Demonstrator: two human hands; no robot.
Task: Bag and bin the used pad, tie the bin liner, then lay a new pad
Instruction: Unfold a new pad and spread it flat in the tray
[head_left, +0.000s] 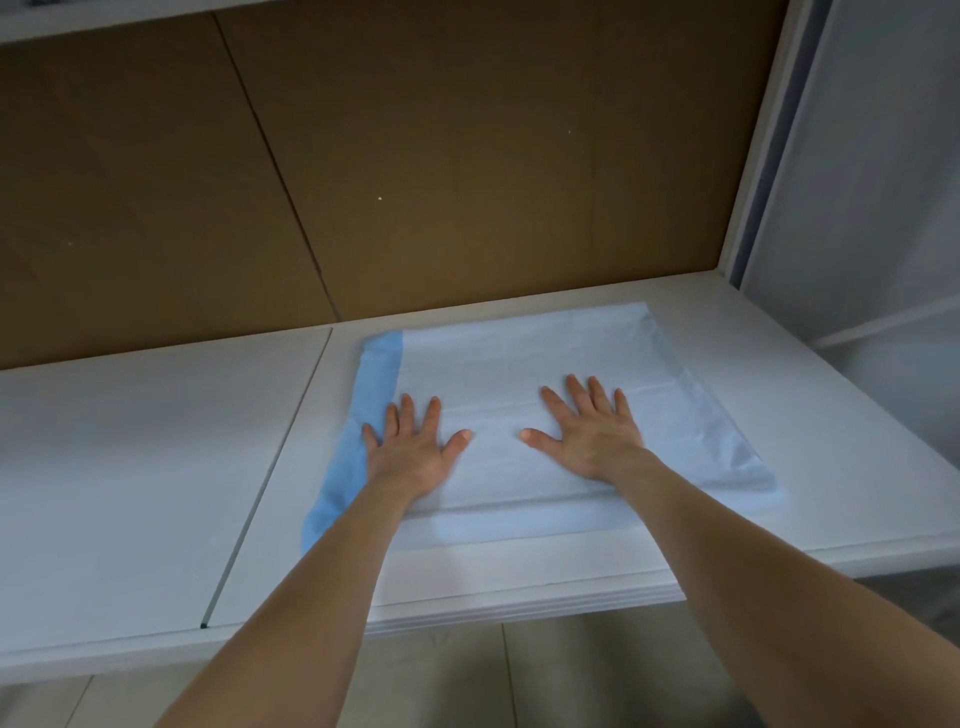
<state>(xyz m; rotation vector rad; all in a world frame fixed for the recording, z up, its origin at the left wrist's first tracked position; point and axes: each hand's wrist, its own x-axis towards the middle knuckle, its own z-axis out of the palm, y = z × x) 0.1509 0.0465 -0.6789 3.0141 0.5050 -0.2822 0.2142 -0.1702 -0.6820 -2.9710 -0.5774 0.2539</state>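
Both hands are flat and spread, gripping nothing: my left hand (410, 447) presses the new pad (519, 358) beside its folded-over blue edge (363, 410), my right hand (592, 436) nearer the middle. It lies on the white table (130, 467). I'd guess sliding my palms outward could drag the thin sheet askew, or crease that fold flat

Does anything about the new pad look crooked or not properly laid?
Yes. The pad shows a bright blue strip along its left edge, wrinkled at the far corner, as if folded over; its right edge is pale.
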